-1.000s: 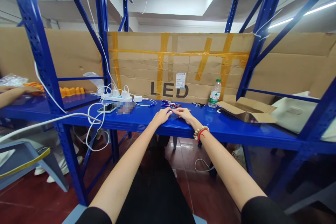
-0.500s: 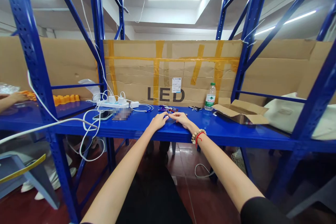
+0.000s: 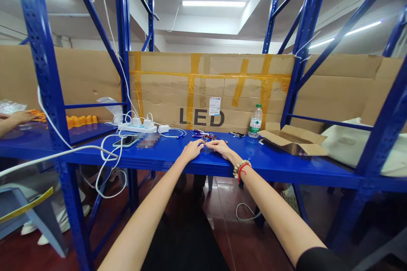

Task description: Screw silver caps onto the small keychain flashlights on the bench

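Observation:
My left hand [image 3: 191, 150] and my right hand [image 3: 220, 147] meet fingertip to fingertip just above the front half of the blue table [image 3: 165, 152]. Fingers on both are closed in a pinch; anything between them is too small to make out. Right behind the fingertips lies a loose pile of slim blue and red pen-like pieces [image 3: 199, 133], partly hidden by the hands. A smaller heap of dark and silvery pieces [image 3: 238, 134] lies to the right of it. Around my right wrist are a beaded bracelet [image 3: 239, 168] and a red cord.
A water bottle [image 3: 255, 122] and an open cardboard box [image 3: 294, 139] stand to the right, with a white bag [image 3: 343, 144] beyond. On the left are a power strip [image 3: 136, 128], a phone [image 3: 129, 140] and looping white cables. Another person's hand [image 3: 22, 117] is near orange pieces [image 3: 83, 121].
The view has tilted slightly, so the scene sits a little lower. Both hands stay together at the same spot, with their fingertips shifted slightly.

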Demonstrator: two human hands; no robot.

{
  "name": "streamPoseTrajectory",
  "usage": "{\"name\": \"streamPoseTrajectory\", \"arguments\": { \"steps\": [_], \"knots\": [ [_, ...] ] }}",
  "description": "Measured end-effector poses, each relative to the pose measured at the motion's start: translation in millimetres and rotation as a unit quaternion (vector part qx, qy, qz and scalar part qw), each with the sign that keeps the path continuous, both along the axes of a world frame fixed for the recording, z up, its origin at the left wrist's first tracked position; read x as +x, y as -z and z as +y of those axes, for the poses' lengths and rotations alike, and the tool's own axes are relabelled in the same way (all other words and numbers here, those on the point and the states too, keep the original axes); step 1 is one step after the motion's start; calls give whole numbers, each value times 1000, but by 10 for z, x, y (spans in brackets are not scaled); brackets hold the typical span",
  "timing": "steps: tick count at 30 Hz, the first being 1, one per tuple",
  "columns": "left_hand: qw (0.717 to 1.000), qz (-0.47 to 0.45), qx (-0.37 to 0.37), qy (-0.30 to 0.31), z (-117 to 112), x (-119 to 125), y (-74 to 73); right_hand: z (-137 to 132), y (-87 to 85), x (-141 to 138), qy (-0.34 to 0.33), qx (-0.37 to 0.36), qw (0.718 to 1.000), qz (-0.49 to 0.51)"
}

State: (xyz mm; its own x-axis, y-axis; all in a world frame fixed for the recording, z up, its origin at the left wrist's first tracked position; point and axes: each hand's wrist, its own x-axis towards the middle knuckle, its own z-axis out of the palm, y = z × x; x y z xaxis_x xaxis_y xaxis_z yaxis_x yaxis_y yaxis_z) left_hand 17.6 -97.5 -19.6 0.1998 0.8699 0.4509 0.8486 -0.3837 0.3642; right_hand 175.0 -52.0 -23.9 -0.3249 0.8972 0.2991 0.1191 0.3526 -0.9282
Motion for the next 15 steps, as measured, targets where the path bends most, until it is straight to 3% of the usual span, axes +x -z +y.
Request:
{"name": "streamPoseTrajectory", "arguments": {
  "steps": [15],
  "knots": [
    [1000,3,-2,-13,-22,16,-22,33,23,-1,0,11,1000,-7]
  ]
}}
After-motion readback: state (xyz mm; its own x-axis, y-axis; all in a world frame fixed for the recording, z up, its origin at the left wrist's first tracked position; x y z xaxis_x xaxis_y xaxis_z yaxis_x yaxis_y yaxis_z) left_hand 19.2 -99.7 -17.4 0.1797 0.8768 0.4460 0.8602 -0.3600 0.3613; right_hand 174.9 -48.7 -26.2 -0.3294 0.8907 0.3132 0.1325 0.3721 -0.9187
